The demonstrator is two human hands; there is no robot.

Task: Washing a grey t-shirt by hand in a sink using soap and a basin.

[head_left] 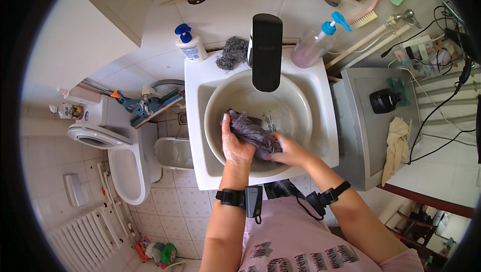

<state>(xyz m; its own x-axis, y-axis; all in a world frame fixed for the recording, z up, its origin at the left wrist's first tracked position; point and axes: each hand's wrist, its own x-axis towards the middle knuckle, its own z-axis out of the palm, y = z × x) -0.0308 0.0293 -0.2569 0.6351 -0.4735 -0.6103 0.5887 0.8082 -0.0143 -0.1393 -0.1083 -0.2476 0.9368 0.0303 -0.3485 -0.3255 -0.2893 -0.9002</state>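
Note:
A bunched, wet dark grey cloth [250, 132] is held between my two hands, over a round cream basin [209, 116] with water in it. My left hand [235, 144] cups the cloth's left side, thumb toward its middle and wet skin showing. From the right, my right hand [289, 150] grips the cloth's lower end, with some fingers hidden beneath the fabric. The basin sits inside a white sink [328, 136]. A tall black device [267, 51] stands at the back and overhangs the basin's far rim.
A white bottle with a blue pump [190, 46], a grey scouring tangle [232, 54] and a clear pump bottle [309, 50] line the sink's back. At right, a grey washing machine [358, 116] carries a black bottle [383, 101] and beige cloth [397, 144]. A toilet [125, 169] stands left.

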